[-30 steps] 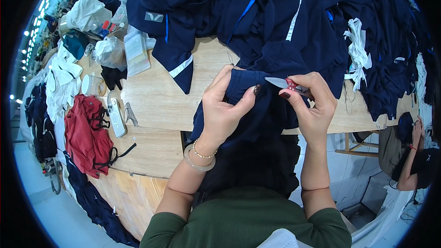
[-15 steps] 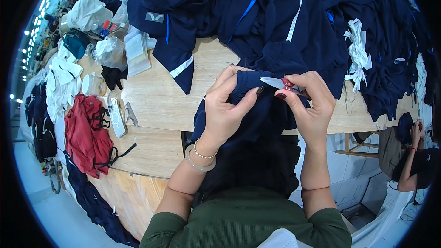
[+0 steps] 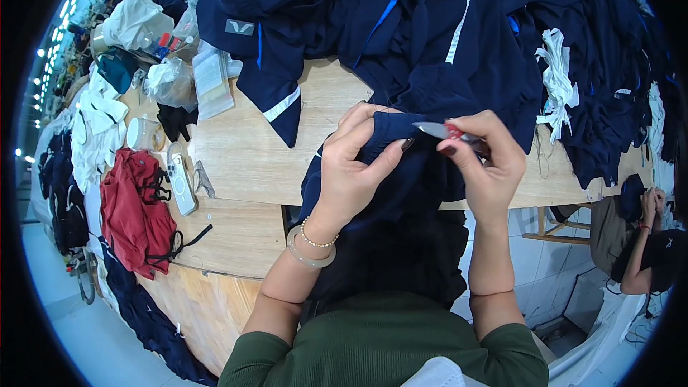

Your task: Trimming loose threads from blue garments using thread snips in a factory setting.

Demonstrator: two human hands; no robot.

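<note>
Meanwhile, a navy garment [image 3: 401, 172] is held bunched over the table [image 3: 251, 165] edge, the left hand [image 3: 351, 172] with its fingers clamped on the fabric, the right hand [image 3: 487, 165] with fingers pinched on small snips [image 3: 441, 130] set against the cloth. Trimming appears under way, with a navy pile [image 3: 459, 36] seemingly left. A phone [image 3: 179, 179] and red garment [image 3: 132, 215] are seen aside, nothing obstructing.

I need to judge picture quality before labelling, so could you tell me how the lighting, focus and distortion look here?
Head view: even, bright light on the wooden table, with only soft shadows; left hand, right hand and the small red-handled cutter are sharp; strong fisheye bend toward the black rim; ceiling lamps glare at upper left; the navy garment loses fold detail in its darkest parts.
</note>
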